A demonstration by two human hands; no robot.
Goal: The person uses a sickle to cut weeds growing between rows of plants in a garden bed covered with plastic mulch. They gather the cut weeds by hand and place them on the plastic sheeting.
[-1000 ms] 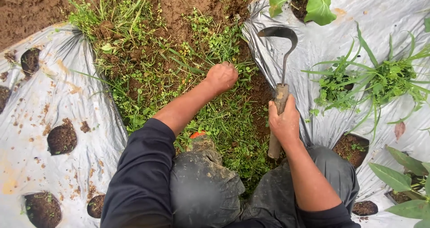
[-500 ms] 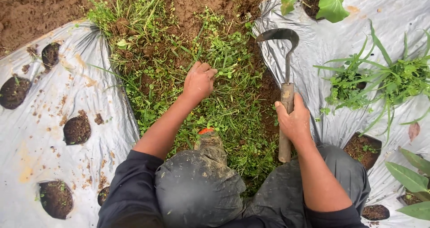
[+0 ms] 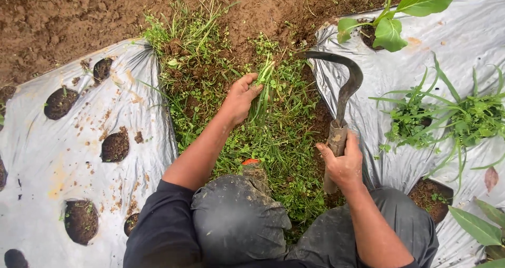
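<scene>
Here, left hand [image 3: 239, 97] fingers clamped on a grass tuft [image 3: 262, 97], right hand [image 3: 344, 163] gripping the sickle [image 3: 342, 92] by its wooden handle.

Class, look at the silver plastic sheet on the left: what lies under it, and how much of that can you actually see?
Through the round holes in the silver plastic sheet, dark soil shows, some with tiny sprouts. Between the holes the sheet covers the ground, so what lies there cannot be seen.

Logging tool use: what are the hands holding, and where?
Right hand grips the sickle by its wooden handle; left hand clutches a grass tuft mid-blade.
</scene>
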